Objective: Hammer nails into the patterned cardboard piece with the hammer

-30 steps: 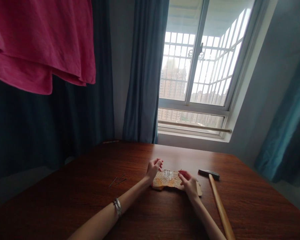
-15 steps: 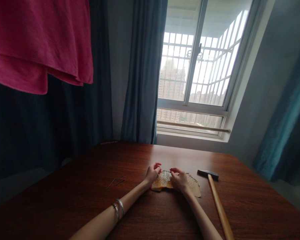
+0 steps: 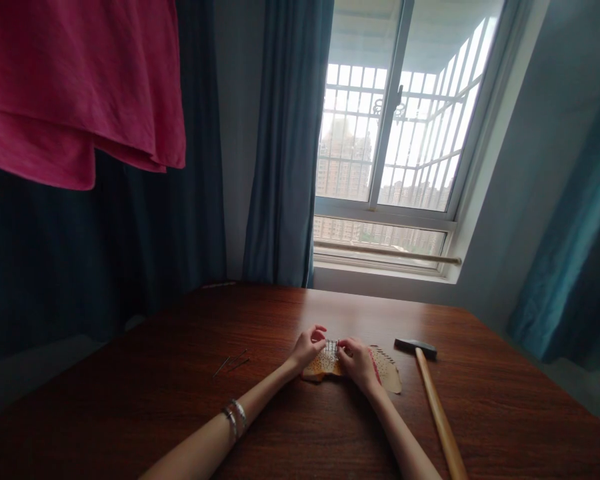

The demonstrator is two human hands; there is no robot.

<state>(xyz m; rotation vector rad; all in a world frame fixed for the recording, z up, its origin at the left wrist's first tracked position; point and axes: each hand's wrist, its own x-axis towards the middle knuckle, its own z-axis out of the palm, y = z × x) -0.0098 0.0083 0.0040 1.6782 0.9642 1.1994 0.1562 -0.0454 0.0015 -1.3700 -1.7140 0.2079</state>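
Observation:
A tan, flat piece (image 3: pixel 324 365) covered in dark holes or dots lies under both hands, its front edge wavy and thicker. Several thin nails (image 3: pixel 332 347) stand upright in a row near its back edge. My left hand (image 3: pixel 307 349) is at the left end of this row, its fingers bent and the thumb apart from the forefinger. At the row's right end, my right hand (image 3: pixel 358 363) pinches the last nail between thumb and fingers. The right hand hides part of the tan piece, with a pinkish-red strip showing beside it.
To the right lies a hammer (image 3: pixel 433 393) with a dark head and wooden handle. Several loose nails (image 3: pixel 233 363) rest left of my left forearm. The brown wooden table (image 3: pixel 280 433) reaches back to the curtain (image 3: pixel 285 200) and window. A pink cloth (image 3: pixel 80 93) hangs at upper left.
My right hand has moved slightly left and down, its fingertips now at the row's end. The left thumb has come closer to the nails. The hammer and loose nails lie as before.

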